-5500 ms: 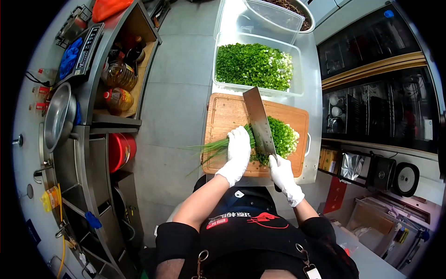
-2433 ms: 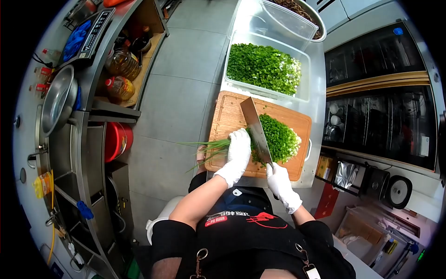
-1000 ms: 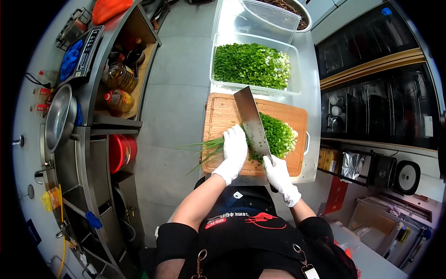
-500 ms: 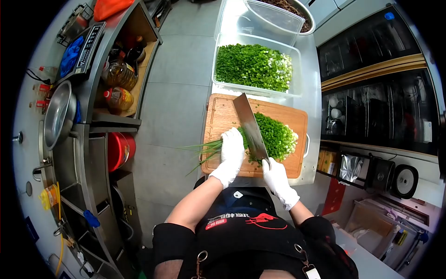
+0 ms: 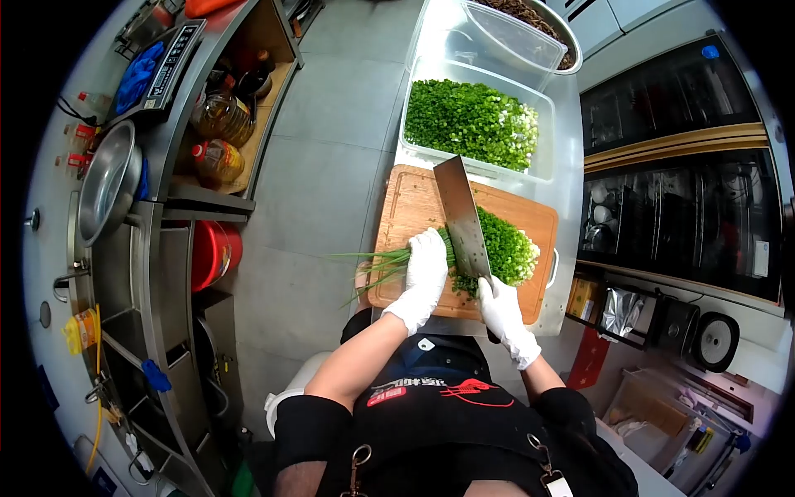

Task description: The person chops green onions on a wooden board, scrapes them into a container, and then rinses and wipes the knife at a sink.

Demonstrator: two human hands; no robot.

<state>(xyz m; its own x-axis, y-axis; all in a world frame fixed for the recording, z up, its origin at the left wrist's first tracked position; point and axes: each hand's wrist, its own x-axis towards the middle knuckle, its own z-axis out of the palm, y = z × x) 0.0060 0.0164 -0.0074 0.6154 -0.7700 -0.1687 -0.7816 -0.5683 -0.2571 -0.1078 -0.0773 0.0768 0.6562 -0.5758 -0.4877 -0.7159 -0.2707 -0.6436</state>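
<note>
My left hand (image 5: 426,269), in a white glove, presses a bunch of scallions (image 5: 385,267) onto the wooden cutting board (image 5: 406,203). Their long green ends stick out past the board's left edge. In my gloved right hand (image 5: 503,313) is the handle of a cleaver (image 5: 464,217), its broad blade upright beside my left fingers. Chopped scallions (image 5: 507,246) lie heaped to the right of the blade, green nearest it and white at the far right. The blade's lower edge is hidden among the greens.
Behind the board stands a clear plastic tub (image 5: 542,153) of chopped scallions, with another clear container (image 5: 530,41) beyond it. A metal bowl (image 5: 577,58) of dark brown strips sits at the back. Across the floor, a red bucket (image 5: 215,253) stands near the left counter.
The whole view has shifted a little, so the board and tub appear farther right. Both hands keep their grips, with the cleaver still at the scallions. A white bucket now shows by my left arm.
</note>
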